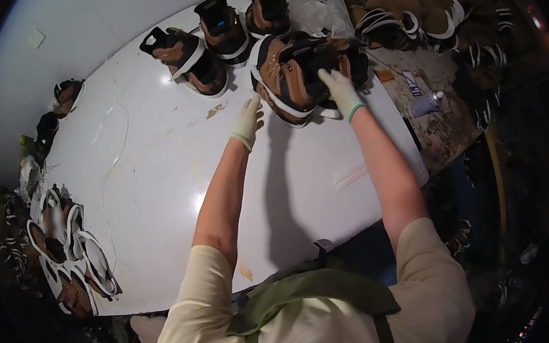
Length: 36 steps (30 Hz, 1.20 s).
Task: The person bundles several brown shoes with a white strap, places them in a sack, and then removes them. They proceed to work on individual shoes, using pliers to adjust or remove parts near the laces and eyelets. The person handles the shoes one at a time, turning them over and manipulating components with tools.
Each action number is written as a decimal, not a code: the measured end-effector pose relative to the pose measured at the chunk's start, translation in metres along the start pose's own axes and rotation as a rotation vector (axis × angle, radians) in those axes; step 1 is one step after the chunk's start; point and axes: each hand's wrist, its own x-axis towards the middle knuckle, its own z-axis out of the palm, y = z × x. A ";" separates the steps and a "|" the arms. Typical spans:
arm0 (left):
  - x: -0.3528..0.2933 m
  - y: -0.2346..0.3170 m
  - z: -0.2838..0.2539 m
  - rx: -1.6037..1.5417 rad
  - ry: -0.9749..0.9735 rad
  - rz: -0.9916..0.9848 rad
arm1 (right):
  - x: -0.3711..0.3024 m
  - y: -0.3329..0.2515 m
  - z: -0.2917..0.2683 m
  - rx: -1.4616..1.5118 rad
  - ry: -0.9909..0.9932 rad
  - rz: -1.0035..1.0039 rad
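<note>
Both gloves at the shoe cluster, far side of the worktop

Step in hand, as far as one can judge: handling the brown-and-black shoe (290, 88) at the front of the cluster, perhaps to set or straighten it. The next move would call for a sure hold at the collar on your right, with your left hand steadying the sole.

Position: that shoe sits tilted on the white worktop (175, 182), its pale sole edge facing you, another brown shoe (352, 55) close behind to the right. Your right hand (339, 91) is at the dark collar, fingers against or just over it; cannot tell whether they are clamped. Your left hand (246, 122) is empty, fingers slightly apart and loosely curled, just short of the sole on its near left side; contact unclear.

Around: three more shoes (218, 26) stand left of the cluster, a clear plastic bag (324, 9) behind. Loose shoe uppers (75, 242) lie at the near left corner. A purple bottle (427, 104) stands beyond the worktop's right edge.
</note>
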 end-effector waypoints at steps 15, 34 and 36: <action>-0.104 -0.054 -0.038 -0.107 0.455 0.082 | -0.151 0.016 0.050 0.094 -0.578 -0.098; -0.150 -0.139 -0.112 -0.803 0.213 -0.050 | -0.230 0.011 0.092 -0.047 -0.627 -0.022; -0.141 -0.137 -0.117 -0.976 -0.065 -0.066 | -0.231 0.024 0.107 -0.169 -0.529 -0.141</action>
